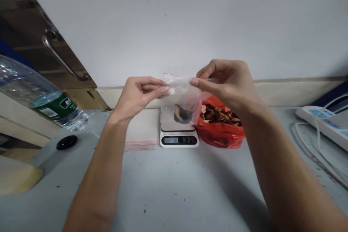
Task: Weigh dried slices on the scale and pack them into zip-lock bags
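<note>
Both hands pinch the top of a clear zip bag [176, 96], my left hand [144, 90] at its left edge and my right hand [223, 78] at its right. Low in the bag lie dark brown dried slices [183, 113]. The bag hangs over a white digital scale [179, 144], whose display reads 0.0. To the right of the scale, a red plastic bag [221, 136] stands open, with many brown dried slices [220, 115] inside. Left of the scale lies a stack of flat zip bags [143, 127] with red-lined edges, partly behind my left forearm.
A water bottle [54, 101] with a green label stands at the left, near a black oval object [66, 142]. At the right lies a white power strip [326, 121] with a white cable [318, 156]. A white wall [174, 25] rises behind the table [163, 195], which has dark crumbs on it.
</note>
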A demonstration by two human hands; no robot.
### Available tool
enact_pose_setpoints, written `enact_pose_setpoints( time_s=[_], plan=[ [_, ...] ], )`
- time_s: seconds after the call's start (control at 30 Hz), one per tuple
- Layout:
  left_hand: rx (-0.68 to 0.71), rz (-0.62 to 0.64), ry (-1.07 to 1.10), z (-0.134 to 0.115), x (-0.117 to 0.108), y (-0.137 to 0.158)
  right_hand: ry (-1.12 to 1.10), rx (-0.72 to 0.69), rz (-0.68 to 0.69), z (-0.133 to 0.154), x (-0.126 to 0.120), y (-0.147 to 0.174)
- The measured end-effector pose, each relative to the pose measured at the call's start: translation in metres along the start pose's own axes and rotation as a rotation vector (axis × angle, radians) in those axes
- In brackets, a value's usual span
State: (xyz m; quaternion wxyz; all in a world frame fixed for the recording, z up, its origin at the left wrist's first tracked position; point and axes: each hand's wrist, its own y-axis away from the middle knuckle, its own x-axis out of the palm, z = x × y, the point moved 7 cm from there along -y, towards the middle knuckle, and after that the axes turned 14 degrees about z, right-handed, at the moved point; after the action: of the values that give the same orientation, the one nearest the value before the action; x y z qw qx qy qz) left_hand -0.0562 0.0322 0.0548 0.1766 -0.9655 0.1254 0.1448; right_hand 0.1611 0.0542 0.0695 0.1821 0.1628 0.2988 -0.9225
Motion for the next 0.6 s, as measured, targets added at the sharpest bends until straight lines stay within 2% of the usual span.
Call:
enact_pose_setpoints(
  time_s=[0.13, 0.2, 0.37, 0.6],
  plan=[
    [0.053, -0.044, 0.154, 0.004, 0.000, -0.002, -0.038, 0.032, -0.053, -0.004, -0.002, 0.000],
    [0.069, -0.028, 0.189, 0.003, 0.003, -0.002, -0.074, 0.030, -0.001, -0.003, 0.002, -0.001],
    [0.065, -0.059, -0.060, -0.010, 0.000, 0.000, -0.081, 0.069, 0.203, 0.001, 0.017, -0.002],
    [0.003, 0.019, -0.197, -0.012, -0.001, 0.001, -0.032, 0.073, 0.188, -0.001, 0.015, -0.002]
  ],
)
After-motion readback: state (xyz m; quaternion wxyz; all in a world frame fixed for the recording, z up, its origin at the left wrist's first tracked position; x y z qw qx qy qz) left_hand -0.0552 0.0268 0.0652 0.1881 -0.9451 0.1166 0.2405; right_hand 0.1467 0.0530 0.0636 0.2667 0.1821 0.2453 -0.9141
